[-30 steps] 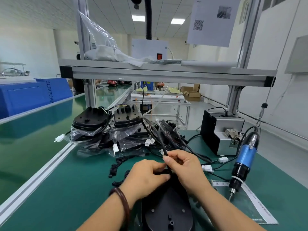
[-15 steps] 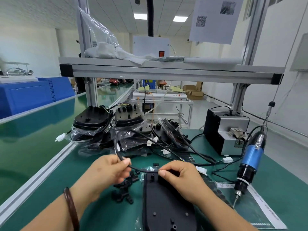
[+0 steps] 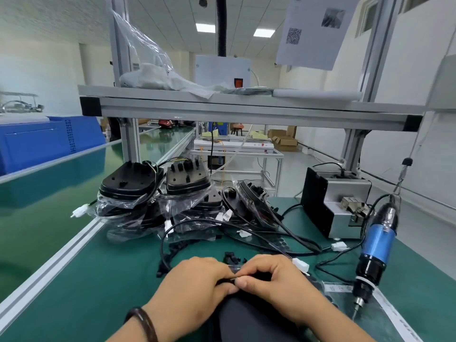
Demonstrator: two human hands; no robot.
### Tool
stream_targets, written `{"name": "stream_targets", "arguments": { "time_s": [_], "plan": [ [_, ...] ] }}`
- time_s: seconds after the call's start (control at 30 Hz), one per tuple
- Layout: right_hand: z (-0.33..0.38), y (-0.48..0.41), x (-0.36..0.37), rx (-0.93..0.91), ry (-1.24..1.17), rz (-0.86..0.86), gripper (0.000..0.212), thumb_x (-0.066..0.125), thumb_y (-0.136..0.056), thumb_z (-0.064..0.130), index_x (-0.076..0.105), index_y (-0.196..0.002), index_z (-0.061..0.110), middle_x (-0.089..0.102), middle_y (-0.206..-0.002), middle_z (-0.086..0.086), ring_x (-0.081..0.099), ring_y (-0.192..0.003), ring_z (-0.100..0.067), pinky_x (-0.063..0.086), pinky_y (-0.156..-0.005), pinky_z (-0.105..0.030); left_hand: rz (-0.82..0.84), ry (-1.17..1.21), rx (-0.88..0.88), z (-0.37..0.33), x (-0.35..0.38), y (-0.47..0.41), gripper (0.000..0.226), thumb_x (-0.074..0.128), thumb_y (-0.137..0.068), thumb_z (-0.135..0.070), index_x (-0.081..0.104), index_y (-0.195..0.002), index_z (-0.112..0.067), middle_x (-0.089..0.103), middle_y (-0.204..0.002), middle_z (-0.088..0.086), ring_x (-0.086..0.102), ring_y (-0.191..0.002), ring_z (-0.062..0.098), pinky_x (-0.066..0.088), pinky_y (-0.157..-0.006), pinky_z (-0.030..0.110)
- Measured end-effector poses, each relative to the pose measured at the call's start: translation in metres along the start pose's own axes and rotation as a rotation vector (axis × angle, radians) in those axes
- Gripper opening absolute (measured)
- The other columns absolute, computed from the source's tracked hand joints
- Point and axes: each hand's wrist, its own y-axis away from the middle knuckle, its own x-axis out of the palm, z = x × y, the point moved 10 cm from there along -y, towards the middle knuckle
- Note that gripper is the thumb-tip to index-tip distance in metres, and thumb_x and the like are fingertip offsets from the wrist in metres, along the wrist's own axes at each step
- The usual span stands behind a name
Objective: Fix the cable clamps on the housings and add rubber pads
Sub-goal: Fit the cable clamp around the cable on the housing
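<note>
- The housing [image 3: 249, 322], a flat black shell, lies on the green bench [image 3: 74, 292] directly in front of the person, and its far end is covered by both hands.
- The left hand [image 3: 197, 290] and the right hand [image 3: 278, 285] meet over that end. Their fingers [image 3: 243, 283] are curled and pinch the black cable [image 3: 161, 245], which loops away to the left.
- The step in hand looks like seating the cable in its clamp position on the housing. Whether a clamp already sits under the fingertips is hidden.
- Loose black clamps [image 3: 230, 257] lie just beyond the hands.
- A blue electric screwdriver [image 3: 377, 243] hangs to the right, well apart from the right hand.
- Next, one hand probably has to keep the cable and clamp pressed flat while the other fetches the screwdriver, since slack in the cable could pull it out of line.
- No rubber pads can be made out on this housing, so that part seems not yet done.
</note>
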Motion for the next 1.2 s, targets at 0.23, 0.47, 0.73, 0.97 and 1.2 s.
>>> {"name": "stream_targets", "arguments": {
  "time_s": [0.23, 0.47, 0.73, 0.97, 1.2],
  "plan": [
    [-0.026, -0.042, -0.023, 0.215, 0.117, -0.088, 0.010, 0.066, -0.088, 0.017, 0.075, -0.084, 0.015, 0.073, -0.077, 0.000, 0.065, -0.070, -0.006, 0.052, -0.077, -0.027, -0.039, 0.252, -0.048, 0.009, -0.001, 0.004, 0.018, 0.060, -0.079, -0.061, 0.056, -0.096, -0.061, 0.064, -0.084, -0.026, 0.057, -0.083, -0.010, 0.049, -0.078, 0.018],
    [-0.039, -0.090, 0.020, 0.199, 0.713, 0.136, 0.032, 0.056, -0.093, 0.021, 0.066, -0.123, 0.021, 0.065, -0.125, 0.000, 0.055, -0.120, -0.015, 0.035, -0.098, -0.016, -0.022, 0.291, -0.058, 0.010, 0.000, -0.001, 0.014, 0.063, -0.080, -0.051, 0.059, -0.094, -0.052, 0.064, -0.082, -0.022, 0.058, -0.081, -0.005, 0.050, -0.078, 0.024],
    [-0.039, -0.096, 0.025, 0.192, 0.784, 0.131, 0.014, 0.065, -0.087, 0.020, 0.072, -0.097, 0.014, 0.072, -0.102, -0.006, 0.063, -0.099, -0.021, 0.037, -0.074, -0.018, -0.006, 0.320, -0.064, 0.013, -0.003, -0.001, 0.013, 0.065, -0.084, -0.043, 0.064, -0.096, -0.045, 0.067, -0.085, -0.021, 0.059, -0.082, -0.006, 0.049, -0.079, 0.023],
    [-0.026, -0.094, 0.003, 0.156, 0.590, -0.046, 0.015, 0.069, -0.083, 0.020, 0.063, -0.069, 0.021, 0.065, -0.077, 0.007, 0.057, -0.073, -0.009, 0.039, -0.066, -0.019, -0.014, 0.328, -0.071, 0.011, -0.005, 0.001, 0.015, 0.064, -0.084, -0.046, 0.057, -0.094, -0.055, 0.067, -0.084, -0.023, 0.061, -0.079, -0.005, 0.051, -0.077, 0.025],
    [0.003, -0.060, -0.008, 0.116, -0.221, -0.111, 0.014, 0.070, -0.083, 0.002, 0.064, -0.090, 0.013, 0.062, -0.063, 0.001, 0.059, -0.062, -0.012, 0.051, -0.061, -0.020, 0.014, 0.460, -0.085, 0.018, -0.004, -0.004, 0.014, 0.066, -0.081, -0.048, 0.071, -0.093, -0.041, 0.067, -0.085, -0.031, 0.060, -0.085, -0.015, 0.046, -0.077, 0.006]
  ]
}}
